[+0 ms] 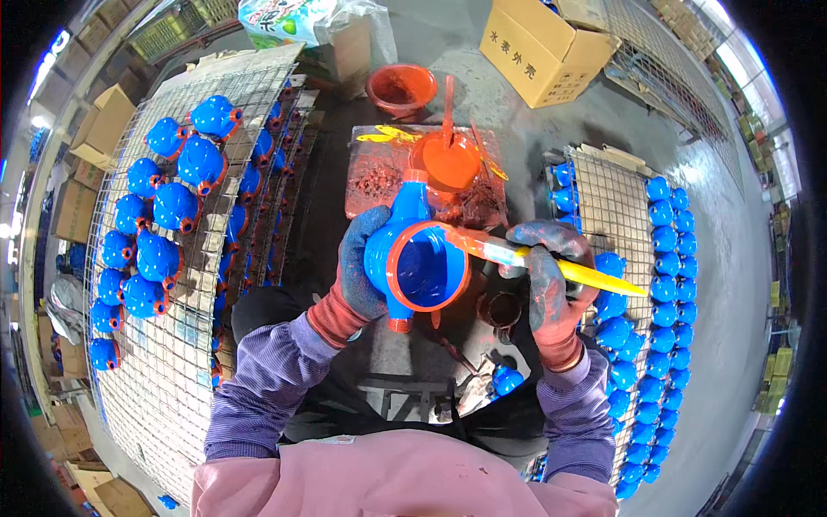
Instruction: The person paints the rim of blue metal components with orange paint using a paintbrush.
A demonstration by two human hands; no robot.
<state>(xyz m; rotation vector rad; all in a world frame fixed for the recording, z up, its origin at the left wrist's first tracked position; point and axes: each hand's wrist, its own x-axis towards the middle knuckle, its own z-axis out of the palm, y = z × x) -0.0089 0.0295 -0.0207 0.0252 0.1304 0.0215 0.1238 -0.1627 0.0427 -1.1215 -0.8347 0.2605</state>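
Note:
My left hand (357,263), in a dark glove with a red cuff, is wrapped round the side of a blue meter housing (409,228). Its round open mouth faces up, and its rim and both threaded ends are red. In my right hand (556,276), also gloved, is a paintbrush with a yellow handle (599,278). The red bristle end touches or nearly touches the right of the rim. Just beyond the housing, a bowl of red paint (457,168) rests on a paint-stained board (362,189), with a red stick standing in it.
Blue housings (175,207) with red ends sit on a wire rack (164,362) at left. More blue housings (663,289) line a rack at right. Behind the board are a red basin (402,90) and a cardboard box (543,52). A dark mug (500,310) stands near my right wrist.

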